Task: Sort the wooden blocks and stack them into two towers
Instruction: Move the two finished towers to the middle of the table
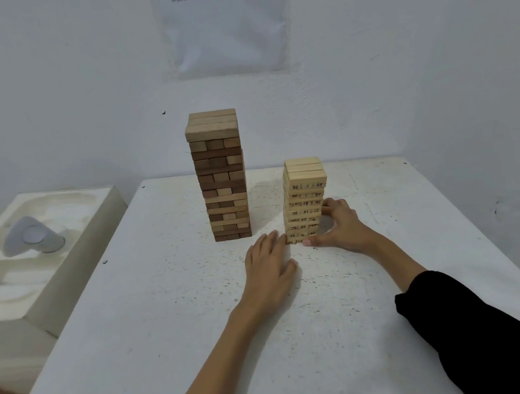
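Pale wood makes up the shorter of two complete-looking stacks: the pale tower [306, 198], its block ends printed with numbers, stands on the white worktop [167, 301] right of centre; the dark tower [221, 181], built of mixed brown blocks and clearly taller, stands to its left and a little farther back, apart from it. No loose block shows anywhere on the worktop, so sorting and stacking look done; the step in hand reads as squaring up the pale tower.

The left hand [269, 269] lies flat, palm down, its fingers [272, 238] straight and holding nothing, the tips at the foot of the pale tower on its left side. The right hand [340, 224] curves round the tower's right side, fingers bent with their tips on the lower courses and the thumb [312, 241] laid at the bottom front corner; it cups the stack rather than lifting any block.

The lower courses look slightly out of line with the top, though blur makes this hard to judge. The next move probably calls for light, even pressure from both sides at once, low down, then a slow release with both hands drawn straight away; a push from one side alone could slide the base or tip the upper layers. A black sleeve [488, 333] covers the right forearm.
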The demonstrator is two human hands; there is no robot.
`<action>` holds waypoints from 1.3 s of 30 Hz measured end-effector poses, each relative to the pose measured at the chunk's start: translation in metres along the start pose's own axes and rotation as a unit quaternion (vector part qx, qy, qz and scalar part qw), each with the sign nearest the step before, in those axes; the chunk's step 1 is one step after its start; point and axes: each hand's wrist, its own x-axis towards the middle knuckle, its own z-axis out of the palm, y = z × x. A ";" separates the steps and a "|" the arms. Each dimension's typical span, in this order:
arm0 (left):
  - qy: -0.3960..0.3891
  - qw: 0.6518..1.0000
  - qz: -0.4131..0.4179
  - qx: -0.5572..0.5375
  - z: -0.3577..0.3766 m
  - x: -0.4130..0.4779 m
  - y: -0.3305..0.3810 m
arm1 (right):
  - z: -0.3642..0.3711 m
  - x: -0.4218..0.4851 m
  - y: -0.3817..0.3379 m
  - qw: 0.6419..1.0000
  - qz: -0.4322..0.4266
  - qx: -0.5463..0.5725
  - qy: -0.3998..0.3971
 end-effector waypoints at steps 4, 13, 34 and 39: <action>-0.003 1.000 -0.009 -0.009 -0.001 0.003 -0.003 | 0.004 0.007 0.004 1.000 0.014 0.009 0.002; 0.083 0.996 0.010 -0.018 0.003 0.014 -0.004 | 0.005 0.014 0.009 1.000 0.008 -0.007 -0.013; 0.146 0.988 -0.016 0.042 0.010 0.027 -0.002 | 0.027 -0.018 0.015 0.982 0.006 -0.138 0.127; 0.166 0.984 -0.041 0.050 0.015 0.035 0.000 | 0.028 -0.013 0.009 0.986 -0.012 -0.082 0.141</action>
